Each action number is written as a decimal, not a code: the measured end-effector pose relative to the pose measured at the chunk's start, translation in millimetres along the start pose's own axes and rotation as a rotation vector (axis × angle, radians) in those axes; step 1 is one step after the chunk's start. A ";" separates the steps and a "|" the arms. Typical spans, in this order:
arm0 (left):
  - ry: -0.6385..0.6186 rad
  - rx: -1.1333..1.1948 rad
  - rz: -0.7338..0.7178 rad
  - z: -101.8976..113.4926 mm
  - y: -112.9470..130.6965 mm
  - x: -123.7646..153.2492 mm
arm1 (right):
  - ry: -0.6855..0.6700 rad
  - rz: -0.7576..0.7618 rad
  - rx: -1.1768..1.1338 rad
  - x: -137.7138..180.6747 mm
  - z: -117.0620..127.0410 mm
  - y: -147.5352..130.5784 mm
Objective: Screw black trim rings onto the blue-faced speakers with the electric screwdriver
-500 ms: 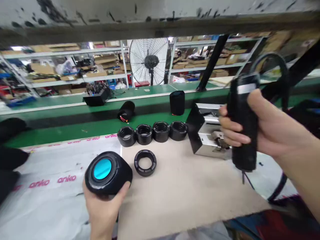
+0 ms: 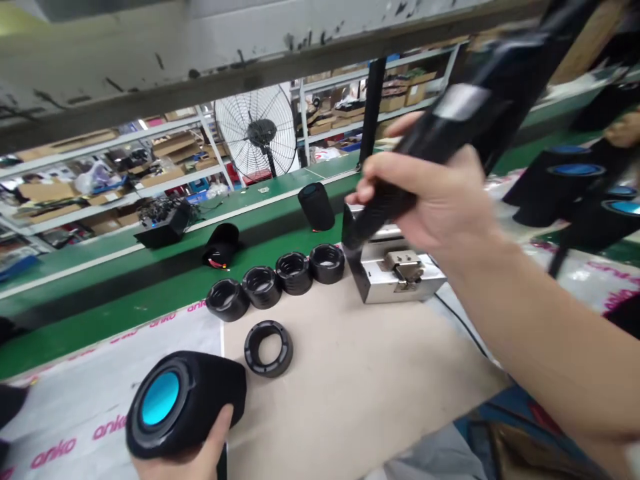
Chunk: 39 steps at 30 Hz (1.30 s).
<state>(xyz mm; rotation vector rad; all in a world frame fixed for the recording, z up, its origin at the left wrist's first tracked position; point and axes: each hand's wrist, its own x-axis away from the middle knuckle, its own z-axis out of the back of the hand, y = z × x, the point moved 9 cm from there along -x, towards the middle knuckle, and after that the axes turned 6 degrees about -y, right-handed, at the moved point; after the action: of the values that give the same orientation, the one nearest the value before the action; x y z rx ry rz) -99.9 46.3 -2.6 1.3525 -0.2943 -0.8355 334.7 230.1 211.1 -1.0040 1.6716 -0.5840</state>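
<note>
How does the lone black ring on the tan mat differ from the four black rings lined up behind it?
The lone ring lies flat and low, with the mat showing through its wide opening; the four rings in the row stand taller and chunkier. The lone ring sits apart, while the row's rings touch side by side. All are black and round.

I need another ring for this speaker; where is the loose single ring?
The single ring lies flat on the tan mat, centre-left, before the row of four rings, right of the speaker.

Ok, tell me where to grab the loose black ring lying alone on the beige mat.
Pinch the loose ring across its rim from straight above. It lies flat with its hole up and open mat all round, so a thumb and finger could probably straddle the wall.
</note>
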 end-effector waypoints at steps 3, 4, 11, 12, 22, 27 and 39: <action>0.004 0.036 -0.025 -2.5 2.1 -2.2 | -0.038 -0.032 0.051 -23.9 -16.3 30.4; 0.003 0.044 -0.022 -3.0 1.6 -2.9 | -0.054 -0.059 0.075 -28.6 -19.3 43.2; -0.014 0.013 -0.061 -0.4 1.4 -4.4 | -0.097 -0.226 0.256 -27.6 -21.3 105.4; -0.021 0.010 -0.066 -0.7 1.0 -4.4 | -0.105 -0.256 0.278 -24.9 -21.8 110.9; -0.012 0.056 -0.080 -6.2 14.3 0.3 | -0.118 -0.369 0.340 -4.2 -15.1 122.6; 0.019 0.086 0.001 -10.6 24.9 5.9 | -0.138 -0.406 0.279 16.2 -11.1 111.7; 0.089 0.073 -0.037 6.1 22.0 11.5 | -0.320 -0.496 0.152 76.2 -25.9 84.3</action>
<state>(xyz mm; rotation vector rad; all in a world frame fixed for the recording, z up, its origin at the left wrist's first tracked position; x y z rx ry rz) -88.0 33.7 16.3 1.4632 -0.2331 -0.7990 275.2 207.8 113.4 -1.3316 1.0813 -0.8112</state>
